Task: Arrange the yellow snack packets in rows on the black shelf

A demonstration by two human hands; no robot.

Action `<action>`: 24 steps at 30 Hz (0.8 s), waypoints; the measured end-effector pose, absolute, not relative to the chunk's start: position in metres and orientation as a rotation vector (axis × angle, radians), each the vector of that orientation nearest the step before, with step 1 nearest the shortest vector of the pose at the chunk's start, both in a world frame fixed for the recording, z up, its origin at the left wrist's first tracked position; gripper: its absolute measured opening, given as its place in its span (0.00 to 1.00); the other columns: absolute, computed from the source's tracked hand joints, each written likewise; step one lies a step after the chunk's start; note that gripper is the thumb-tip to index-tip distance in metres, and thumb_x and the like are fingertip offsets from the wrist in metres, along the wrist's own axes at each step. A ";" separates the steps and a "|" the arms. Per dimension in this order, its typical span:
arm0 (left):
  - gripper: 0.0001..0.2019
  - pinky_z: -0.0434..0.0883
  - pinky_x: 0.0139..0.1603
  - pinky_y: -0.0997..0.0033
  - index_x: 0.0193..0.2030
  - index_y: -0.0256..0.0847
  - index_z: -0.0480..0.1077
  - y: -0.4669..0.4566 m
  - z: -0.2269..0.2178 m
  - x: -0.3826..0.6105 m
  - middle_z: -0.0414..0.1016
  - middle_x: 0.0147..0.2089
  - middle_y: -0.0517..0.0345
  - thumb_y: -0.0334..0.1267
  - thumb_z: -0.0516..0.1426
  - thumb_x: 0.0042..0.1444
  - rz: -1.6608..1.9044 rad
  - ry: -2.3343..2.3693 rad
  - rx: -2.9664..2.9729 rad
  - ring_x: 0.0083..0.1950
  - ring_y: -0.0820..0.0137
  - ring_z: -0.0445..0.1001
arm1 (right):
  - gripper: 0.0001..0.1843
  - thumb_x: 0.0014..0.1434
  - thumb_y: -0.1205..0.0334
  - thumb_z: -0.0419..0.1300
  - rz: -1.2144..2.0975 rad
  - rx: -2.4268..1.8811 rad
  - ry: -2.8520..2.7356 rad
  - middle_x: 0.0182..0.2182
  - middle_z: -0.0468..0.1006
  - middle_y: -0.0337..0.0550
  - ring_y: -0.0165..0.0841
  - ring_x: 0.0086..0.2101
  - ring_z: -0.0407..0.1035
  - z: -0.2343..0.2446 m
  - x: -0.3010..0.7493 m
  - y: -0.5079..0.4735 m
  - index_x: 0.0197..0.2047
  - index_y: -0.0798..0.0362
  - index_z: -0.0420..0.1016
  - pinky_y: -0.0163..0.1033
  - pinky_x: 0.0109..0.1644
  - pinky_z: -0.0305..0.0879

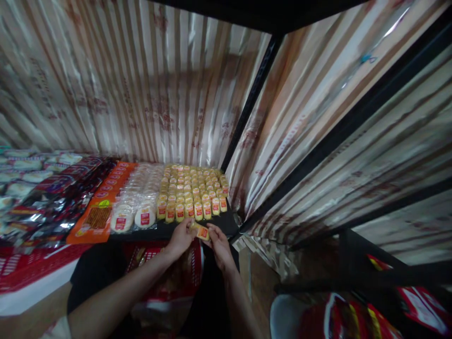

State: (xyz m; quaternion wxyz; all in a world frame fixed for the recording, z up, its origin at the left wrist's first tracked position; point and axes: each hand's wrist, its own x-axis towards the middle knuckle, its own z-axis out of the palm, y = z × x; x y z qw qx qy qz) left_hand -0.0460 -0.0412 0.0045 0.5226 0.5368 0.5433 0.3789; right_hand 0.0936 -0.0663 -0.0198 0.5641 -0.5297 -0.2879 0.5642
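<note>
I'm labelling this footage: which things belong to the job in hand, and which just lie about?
Apparently in the job: yellow packet, in left hand and right hand; rows of similar packets; black shelf.

Seemingly lying about: orange packaging; round white packs; red packs.

Here's a pale sleeve (56, 329), just its end showing at the bottom edge, a faint pinkish tinge on the cloth! Dark trousers (97, 278) too, almost black, detail lost in shadow. Left forearm (123, 292) bare, right forearm (240, 296) bare, left hand (181, 241) and right hand (221, 248) ungloved!
</note>
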 end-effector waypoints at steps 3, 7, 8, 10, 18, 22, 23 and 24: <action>0.13 0.69 0.39 0.73 0.45 0.38 0.66 -0.026 0.011 -0.035 0.73 0.38 0.56 0.31 0.54 0.51 0.897 1.340 1.469 0.37 0.72 0.72 | 0.26 0.44 0.46 0.64 1.160 -1.296 -0.756 0.32 0.78 0.43 0.32 0.30 0.71 -0.021 0.099 -0.062 0.43 0.55 0.72 0.35 0.33 0.67; 0.13 0.67 0.48 0.70 0.45 0.38 0.66 -0.011 0.024 -0.018 0.74 0.45 0.54 0.33 0.54 0.51 0.868 1.383 1.671 0.45 0.69 0.72 | 0.20 0.53 0.48 0.56 0.765 -1.417 -1.019 0.37 0.78 0.47 0.35 0.38 0.71 -0.021 0.110 -0.056 0.40 0.55 0.75 0.41 0.45 0.66; 0.13 0.67 0.49 0.70 0.45 0.39 0.66 -0.007 0.028 -0.013 0.74 0.45 0.53 0.33 0.53 0.52 0.849 1.394 1.709 0.45 0.69 0.72 | 0.19 0.55 0.50 0.54 0.645 -1.449 -1.092 0.38 0.78 0.47 0.36 0.40 0.70 -0.020 0.112 -0.054 0.39 0.54 0.76 0.43 0.48 0.65; 0.14 0.67 0.49 0.70 0.47 0.38 0.66 0.000 0.035 -0.004 0.74 0.45 0.54 0.32 0.52 0.52 0.806 1.397 1.767 0.45 0.69 0.73 | 0.18 0.58 0.53 0.51 0.426 -1.502 -1.202 0.40 0.77 0.48 0.36 0.42 0.69 -0.018 0.117 -0.051 0.40 0.54 0.76 0.44 0.51 0.62; 0.15 0.68 0.46 0.72 0.48 0.39 0.68 0.031 0.057 0.026 0.75 0.43 0.55 0.33 0.52 0.54 0.742 1.352 1.938 0.42 0.70 0.73 | 0.21 0.62 0.56 0.48 -0.031 -1.653 -1.443 0.45 0.75 0.52 0.40 0.47 0.64 -0.008 0.130 -0.037 0.51 0.57 0.71 0.48 0.53 0.60; 0.17 0.68 0.45 0.73 0.51 0.38 0.67 0.045 0.073 0.042 0.75 0.44 0.55 0.31 0.52 0.53 0.737 1.321 2.003 0.41 0.71 0.73 | 0.25 0.61 0.52 0.49 -0.096 -1.682 -1.404 0.48 0.73 0.55 0.42 0.49 0.63 -0.007 0.136 -0.021 0.55 0.60 0.67 0.49 0.53 0.60; 0.17 0.68 0.45 0.74 0.51 0.38 0.67 0.049 0.077 0.046 0.75 0.43 0.55 0.32 0.53 0.53 0.742 1.311 2.021 0.41 0.71 0.73 | 0.26 0.60 0.52 0.49 -0.116 -1.688 -1.384 0.49 0.72 0.56 0.43 0.49 0.63 -0.007 0.138 -0.016 0.55 0.60 0.66 0.49 0.53 0.60; 0.16 0.68 0.44 0.74 0.50 0.38 0.66 0.054 0.081 0.050 0.76 0.42 0.56 0.32 0.53 0.53 0.744 1.303 2.041 0.39 0.71 0.73 | 0.26 0.60 0.52 0.49 -0.133 -1.691 -1.363 0.49 0.72 0.57 0.43 0.50 0.63 -0.007 0.140 -0.011 0.56 0.61 0.66 0.49 0.53 0.59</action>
